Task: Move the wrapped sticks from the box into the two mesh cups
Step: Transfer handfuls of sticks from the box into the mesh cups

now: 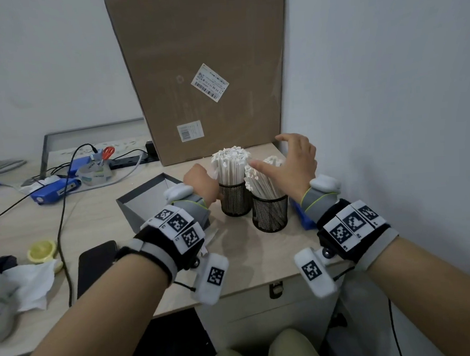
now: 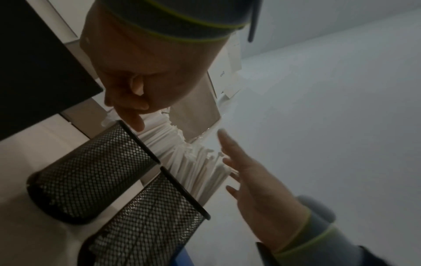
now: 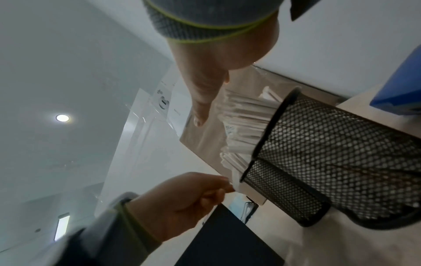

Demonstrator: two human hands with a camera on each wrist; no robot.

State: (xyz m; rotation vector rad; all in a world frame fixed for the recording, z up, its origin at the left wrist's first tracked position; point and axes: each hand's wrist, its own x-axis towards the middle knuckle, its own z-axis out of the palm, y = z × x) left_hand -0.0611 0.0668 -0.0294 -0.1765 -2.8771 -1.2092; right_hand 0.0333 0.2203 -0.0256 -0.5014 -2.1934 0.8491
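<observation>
Both cups (image 1: 235,198) stand packed with sticks (image 1: 230,164) on the worktop (image 1: 247,257), just beside the box (image 1: 147,199), likely for short transfers. The left hand (image 1: 201,184) curls its fingers against the far bundle, pinching perhaps; the right hand (image 1: 293,157) hovers, fingers released. Carton (image 1: 202,69) labels are unreadable.

Big cardboard carton (image 1: 202,69) stands upright at back of worktop (image 1: 241,262), two labels on its face. Left side: blue packs (image 1: 54,190), tape roll (image 1: 94,172), orange-handled scissors (image 1: 108,152), black power strip (image 1: 125,161), black cables (image 1: 63,243). Nearer front: black phone (image 1: 94,266) lying flat, yellow tape roll (image 1: 41,251), crumpled white tissue (image 1: 32,283).
</observation>
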